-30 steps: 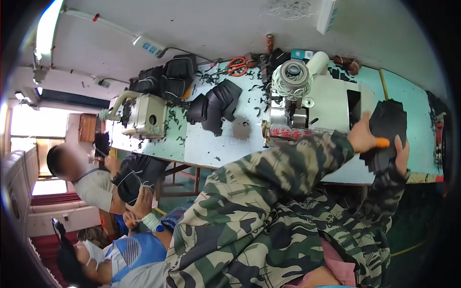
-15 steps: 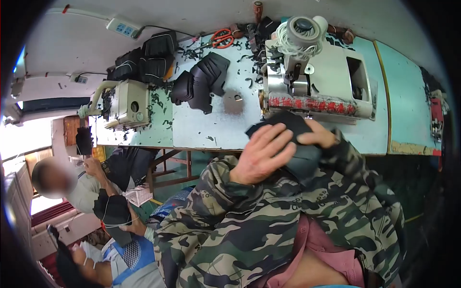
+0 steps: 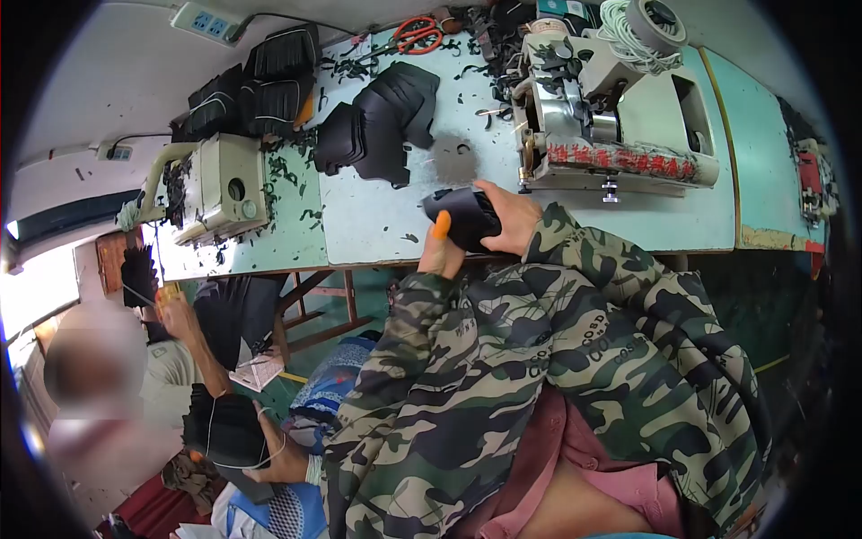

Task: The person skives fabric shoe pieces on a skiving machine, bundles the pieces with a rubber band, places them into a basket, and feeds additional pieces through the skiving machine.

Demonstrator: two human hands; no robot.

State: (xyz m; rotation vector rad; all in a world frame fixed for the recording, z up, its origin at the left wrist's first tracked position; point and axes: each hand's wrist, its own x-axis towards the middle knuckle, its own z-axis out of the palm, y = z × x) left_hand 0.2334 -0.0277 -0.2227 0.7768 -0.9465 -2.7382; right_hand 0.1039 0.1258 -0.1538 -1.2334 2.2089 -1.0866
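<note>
Both my hands grip a stack of black pieces (image 3: 467,218) over the table's front edge. My left hand (image 3: 441,251), with an orange cover on one finger, holds the stack's left and lower side. Around its right side are the fingers and thumb of my right hand (image 3: 512,218). The stack looks curved between them. Beyond it on the table lies a fanned pile of black pieces (image 3: 382,121). To the right stands a machine (image 3: 620,135) with red writing along its front and a spool of pale cord on top.
Red-handled scissors (image 3: 417,36) and black scraps lie at the back. Tied black bundles (image 3: 283,72) sit behind a second machine (image 3: 220,190) at left. Two co-workers are at the left; one co-worker's hand (image 3: 280,454) holds a tied black bundle (image 3: 220,427).
The black stack has moved from the table's right part to my front, then left and forward to the table's edge. Both my hands have moved with it, and the view has shifted.
</note>
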